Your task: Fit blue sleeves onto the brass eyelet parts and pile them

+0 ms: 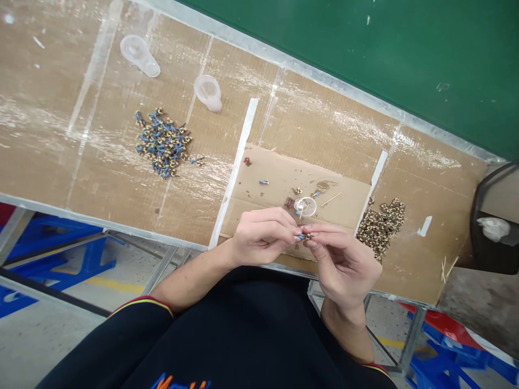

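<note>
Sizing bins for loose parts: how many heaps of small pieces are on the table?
2. A blue-and-cream heap on the far left; a brown-and-cream heap on the right, near the right hand, which may hide some of its edge.

Left hand (263, 235), right hand (347, 263), blue piece (302, 236) pinched between, cardboard (279, 166) beneath

Dark shirt (251, 329), red-yellow sleeve trim (151, 300)

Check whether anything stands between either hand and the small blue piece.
Nothing visible does: the left hand and right hand already have their fingertips at the small blue piece. The clear round dish lies just beyond them, not between.
</note>
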The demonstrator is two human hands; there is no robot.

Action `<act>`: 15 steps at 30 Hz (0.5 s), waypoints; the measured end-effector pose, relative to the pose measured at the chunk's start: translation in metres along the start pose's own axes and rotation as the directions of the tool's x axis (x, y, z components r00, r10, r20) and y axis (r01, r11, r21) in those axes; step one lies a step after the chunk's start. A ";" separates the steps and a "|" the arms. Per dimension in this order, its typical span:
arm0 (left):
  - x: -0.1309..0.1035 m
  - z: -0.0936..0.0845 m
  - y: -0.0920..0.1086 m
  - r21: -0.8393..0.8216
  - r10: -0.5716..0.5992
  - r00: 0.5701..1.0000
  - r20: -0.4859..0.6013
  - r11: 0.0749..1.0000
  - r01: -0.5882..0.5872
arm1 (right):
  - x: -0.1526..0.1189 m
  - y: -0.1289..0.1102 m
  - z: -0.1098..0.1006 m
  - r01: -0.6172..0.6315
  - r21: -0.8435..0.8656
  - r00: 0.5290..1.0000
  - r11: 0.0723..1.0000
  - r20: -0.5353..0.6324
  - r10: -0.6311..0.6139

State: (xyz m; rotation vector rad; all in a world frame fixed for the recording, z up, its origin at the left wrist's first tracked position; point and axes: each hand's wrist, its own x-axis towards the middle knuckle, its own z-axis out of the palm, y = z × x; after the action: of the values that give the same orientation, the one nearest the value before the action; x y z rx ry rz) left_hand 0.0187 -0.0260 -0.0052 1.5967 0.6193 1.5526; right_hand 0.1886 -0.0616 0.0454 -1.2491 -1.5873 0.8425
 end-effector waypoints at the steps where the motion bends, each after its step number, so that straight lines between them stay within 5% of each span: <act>1: 0.000 0.000 0.000 0.004 0.006 1.000 0.002 1.000 -0.006 | 0.000 0.000 0.000 0.002 0.003 1.000 1.000 0.004 -0.002; 15: 0.000 0.001 0.002 0.038 0.010 1.000 0.002 0.999 -0.010 | -0.008 0.003 0.009 -0.009 0.041 0.997 0.999 -0.070 0.012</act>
State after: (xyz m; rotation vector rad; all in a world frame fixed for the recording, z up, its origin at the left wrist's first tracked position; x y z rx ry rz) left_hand 0.0188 -0.0275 -0.0036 1.6316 0.6445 1.5547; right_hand 0.1820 -0.0684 0.0378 -1.2464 -1.5023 0.8249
